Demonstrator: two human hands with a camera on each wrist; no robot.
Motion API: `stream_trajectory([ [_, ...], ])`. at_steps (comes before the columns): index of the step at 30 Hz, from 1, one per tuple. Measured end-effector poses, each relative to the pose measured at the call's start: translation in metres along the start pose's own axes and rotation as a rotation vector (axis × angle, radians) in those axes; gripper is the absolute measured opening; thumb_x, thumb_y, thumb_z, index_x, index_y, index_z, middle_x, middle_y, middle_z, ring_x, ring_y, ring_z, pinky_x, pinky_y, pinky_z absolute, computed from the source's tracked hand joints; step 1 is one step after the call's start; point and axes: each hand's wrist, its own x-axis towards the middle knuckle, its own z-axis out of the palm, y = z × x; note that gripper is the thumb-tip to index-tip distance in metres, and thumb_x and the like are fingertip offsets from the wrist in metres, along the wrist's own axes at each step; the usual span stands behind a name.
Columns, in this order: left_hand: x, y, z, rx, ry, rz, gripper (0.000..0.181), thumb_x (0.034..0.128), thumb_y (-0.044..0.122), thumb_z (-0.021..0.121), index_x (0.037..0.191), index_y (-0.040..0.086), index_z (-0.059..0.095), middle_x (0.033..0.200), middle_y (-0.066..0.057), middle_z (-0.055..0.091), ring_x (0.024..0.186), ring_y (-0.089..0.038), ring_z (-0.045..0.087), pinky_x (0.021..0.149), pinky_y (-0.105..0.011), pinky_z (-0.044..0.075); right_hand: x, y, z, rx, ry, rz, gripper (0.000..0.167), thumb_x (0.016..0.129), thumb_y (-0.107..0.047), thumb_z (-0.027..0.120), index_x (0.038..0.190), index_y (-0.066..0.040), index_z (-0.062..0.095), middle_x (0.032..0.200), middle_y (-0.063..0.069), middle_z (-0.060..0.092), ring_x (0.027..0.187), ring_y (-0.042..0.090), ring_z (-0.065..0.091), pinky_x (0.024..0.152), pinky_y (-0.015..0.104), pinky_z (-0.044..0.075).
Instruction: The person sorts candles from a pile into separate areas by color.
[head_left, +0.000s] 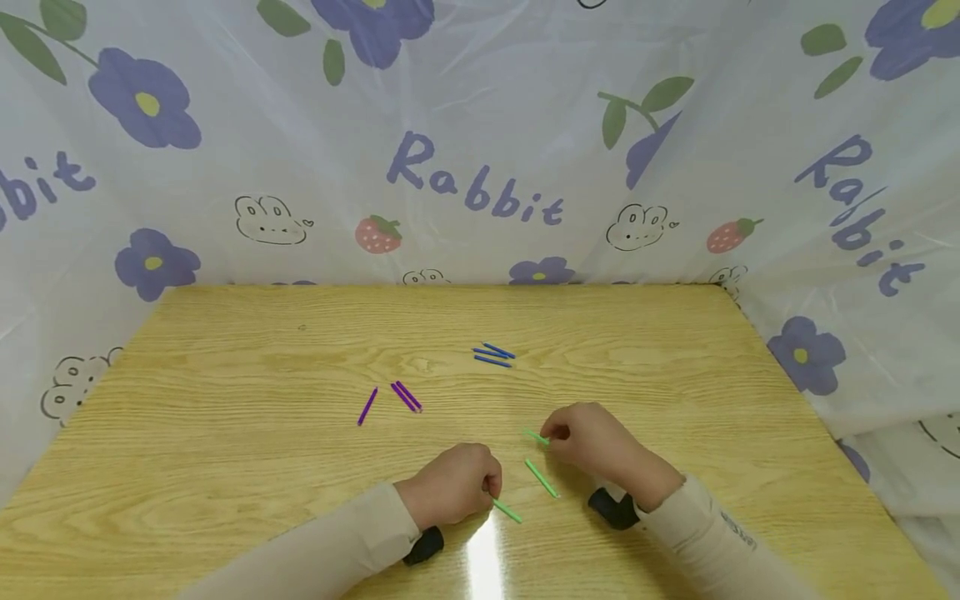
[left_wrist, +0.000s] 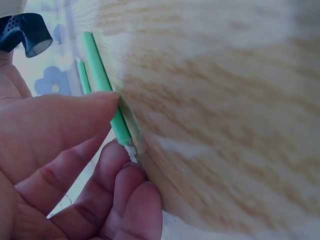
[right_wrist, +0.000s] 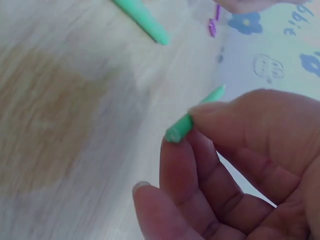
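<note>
My left hand (head_left: 452, 483) pinches a thin green candle (head_left: 507, 511) low over the table. In the left wrist view the thumb presses on this candle (left_wrist: 97, 62), and a pale wick shows at its lower end. To the right, my right hand (head_left: 597, 442) holds a second green candle (head_left: 536, 436) by one end; the right wrist view shows thumb and fingers pinching the candle (right_wrist: 180, 127) near its blunt end. Between both hands a third green candle (head_left: 542, 478) lies on the table, touched by neither.
Farther back on the wooden table (head_left: 225, 350) lie several blue candles (head_left: 492, 361) grouped together. Left of them are two purple candles (head_left: 406, 396) side by side and another purple candle (head_left: 367, 407) set apart. A printed curtain (head_left: 480, 100) hangs behind the table.
</note>
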Motion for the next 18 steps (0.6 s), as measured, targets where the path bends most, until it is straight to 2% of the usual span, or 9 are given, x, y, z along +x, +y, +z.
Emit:
stream_trajectory([
  [6, -0.001, -0.001, 0.001, 0.002, 0.002, 0.012, 0.022, 0.071, -0.01, 0.065, 0.064, 0.01, 0.062, 0.068, 0.004, 0.056, 0.066, -0.005, 0.043, 0.06, -0.022, 0.041, -0.006, -0.001, -0.004, 0.06, 0.072, 0.09, 0.015, 0.085, -0.001, 0.062, 0.093, -0.006, 0.074, 0.088, 0.001, 0.069, 0.079, 0.013, 0.06, 0.071, 0.031, 0.051],
  [10, -0.001, -0.001, 0.001, 0.001, 0.0, 0.012, 0.022, 0.0718, -0.01, 0.065, 0.064, 0.01, 0.062, 0.069, 0.006, 0.053, 0.066, -0.005, 0.043, 0.061, -0.022, 0.041, -0.01, 0.001, -0.01, 0.108, 0.083, 0.158, 0.014, 0.089, -0.004, 0.062, 0.099, -0.006, 0.073, 0.095, 0.003, 0.069, 0.086, 0.017, 0.063, 0.075, 0.035, 0.052],
  [18, -0.001, 0.0, 0.001, 0.006, -0.007, 0.0, 0.021, 0.0731, -0.01, 0.066, 0.066, 0.01, 0.063, 0.07, 0.005, 0.053, 0.067, -0.006, 0.043, 0.062, -0.023, 0.041, -0.017, 0.013, -0.023, 0.173, 0.101, 0.235, 0.019, 0.092, -0.007, 0.061, 0.109, -0.002, 0.07, 0.102, 0.007, 0.068, 0.093, 0.023, 0.063, 0.076, 0.037, 0.053],
])
